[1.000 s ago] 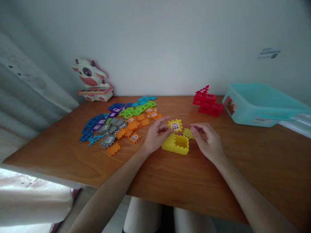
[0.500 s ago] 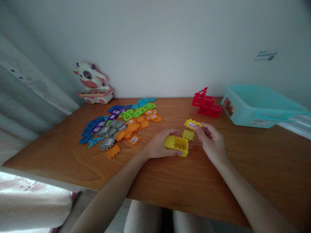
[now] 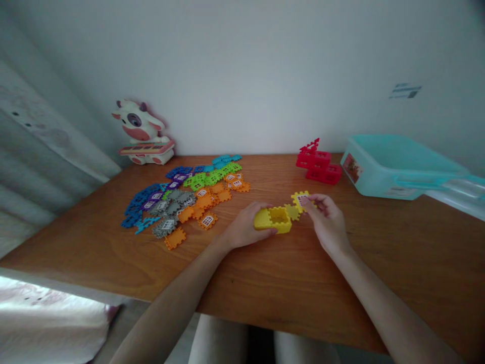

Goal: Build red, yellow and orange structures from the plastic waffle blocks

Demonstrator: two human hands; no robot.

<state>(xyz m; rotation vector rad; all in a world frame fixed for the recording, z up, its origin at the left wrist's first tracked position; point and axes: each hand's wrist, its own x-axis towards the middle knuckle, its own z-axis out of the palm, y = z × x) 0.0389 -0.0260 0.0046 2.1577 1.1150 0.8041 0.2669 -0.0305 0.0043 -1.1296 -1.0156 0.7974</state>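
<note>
Moved rightward since a second ago, the yellow window tile is pinched in the right hand. The left hand grips the yellow box; between box and window tile lies a plain tile.

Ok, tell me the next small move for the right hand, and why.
Probably bring the yellow window panel over the open half of the yellow block: the right hand pinches that panel beside it, while the left hand grips the block's covered end.
</note>
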